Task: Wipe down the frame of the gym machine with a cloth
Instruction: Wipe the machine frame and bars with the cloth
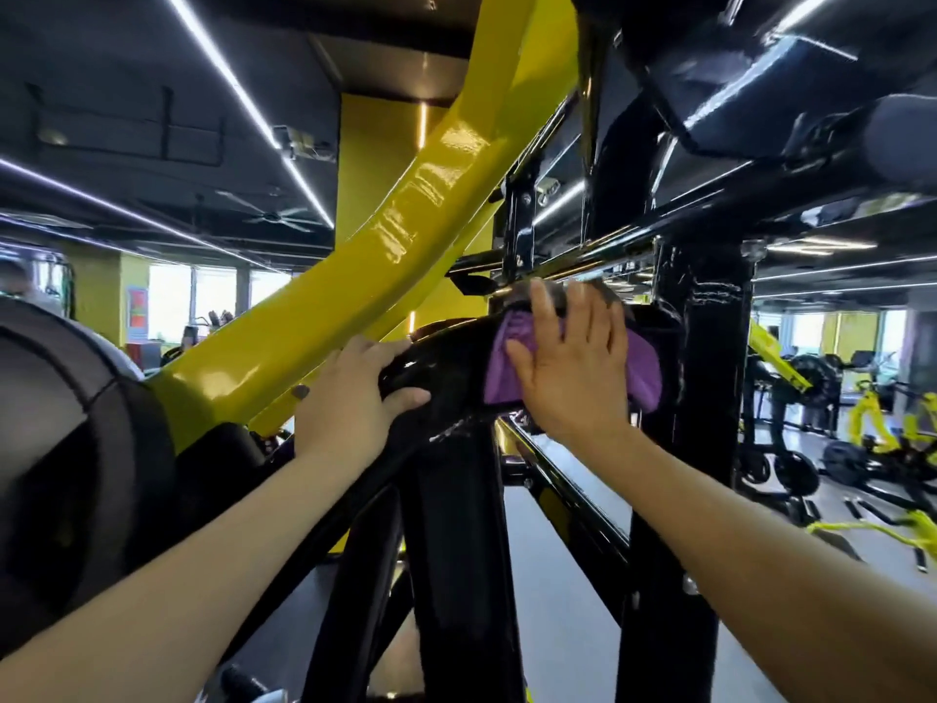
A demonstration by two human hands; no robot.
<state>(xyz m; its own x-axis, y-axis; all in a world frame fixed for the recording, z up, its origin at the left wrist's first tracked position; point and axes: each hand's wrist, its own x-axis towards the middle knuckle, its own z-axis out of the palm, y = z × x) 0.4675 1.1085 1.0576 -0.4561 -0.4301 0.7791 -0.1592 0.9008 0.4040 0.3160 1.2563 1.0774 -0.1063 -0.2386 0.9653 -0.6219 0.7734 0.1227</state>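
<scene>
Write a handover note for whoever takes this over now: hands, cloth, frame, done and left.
Right hand: fingers spread flat, pressing the purple cloth against the black frame at its upper joint.
Left hand: gripping the curved black tube just left of the cloth, bracing.
Yellow arm: above the left hand, untouched by either hand.
Done: cannot tell from one frame.
Left: probably the black uprights below and the yellow arm.

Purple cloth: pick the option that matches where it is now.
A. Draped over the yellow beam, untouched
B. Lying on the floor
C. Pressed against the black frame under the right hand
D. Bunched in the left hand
C. The right hand lies with fingers spread flat over the purple cloth, pressing it against the black frame, while the left hand grips the frame bare.
</scene>
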